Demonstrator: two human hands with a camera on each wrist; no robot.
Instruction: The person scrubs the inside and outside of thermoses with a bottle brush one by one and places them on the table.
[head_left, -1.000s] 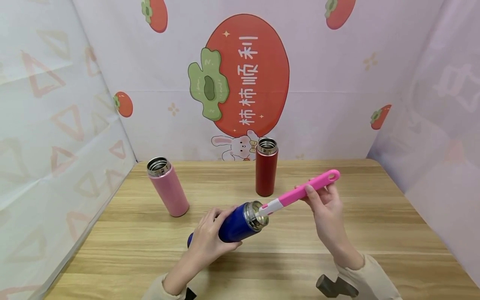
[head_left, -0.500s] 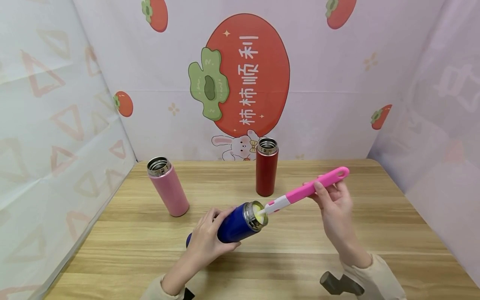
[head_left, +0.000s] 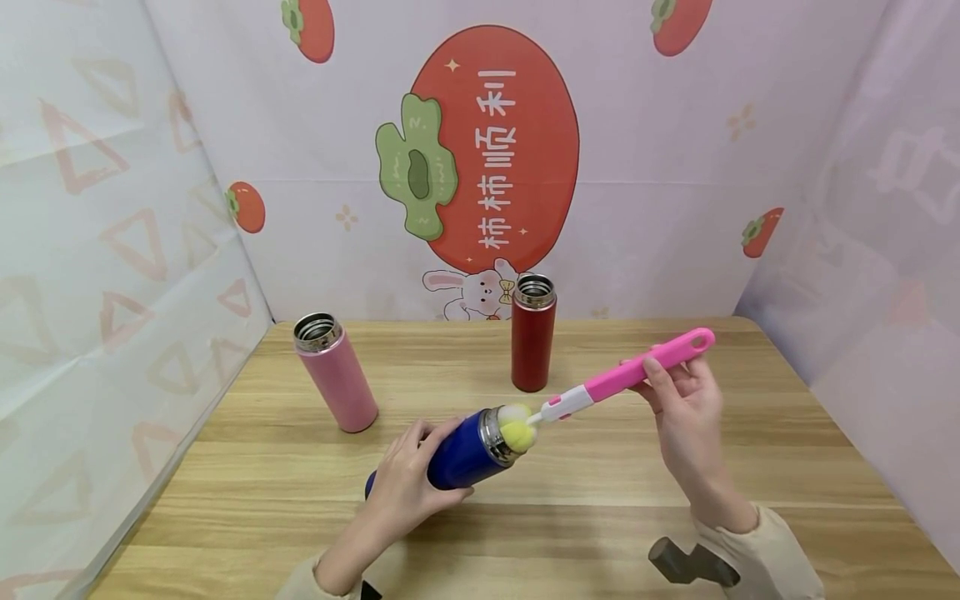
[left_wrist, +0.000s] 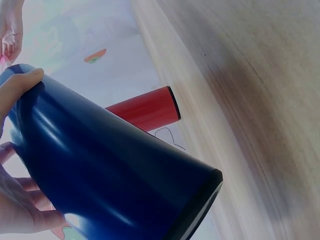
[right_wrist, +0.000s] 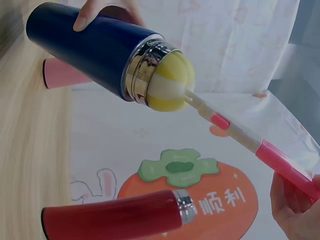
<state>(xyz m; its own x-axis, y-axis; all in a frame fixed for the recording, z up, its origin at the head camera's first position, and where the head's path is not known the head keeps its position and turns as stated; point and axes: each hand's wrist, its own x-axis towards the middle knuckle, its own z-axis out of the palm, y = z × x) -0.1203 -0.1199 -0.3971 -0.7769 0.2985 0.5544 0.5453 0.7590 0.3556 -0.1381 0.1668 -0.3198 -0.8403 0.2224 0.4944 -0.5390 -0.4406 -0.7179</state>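
Observation:
My left hand grips a blue thermos bottle, tilted with its open metal mouth toward the right. In my right hand is the pink handle of a bottle brush, pinched between thumb and fingers. The brush's yellow and white sponge head bulges out of the bottle's mouth, its inner part hidden by the metal rim. In the left wrist view the blue bottle fills much of the frame, with my thumb over its side.
A pink bottle without a lid stands at the left of the wooden table. Farther back, a red bottle stands lidless near the printed backdrop.
My right hand has moved right and slightly up, drawing the brush outward; its sponge head now shows at the bottle's mouth. The blue bottle has shifted slightly left with my left hand.

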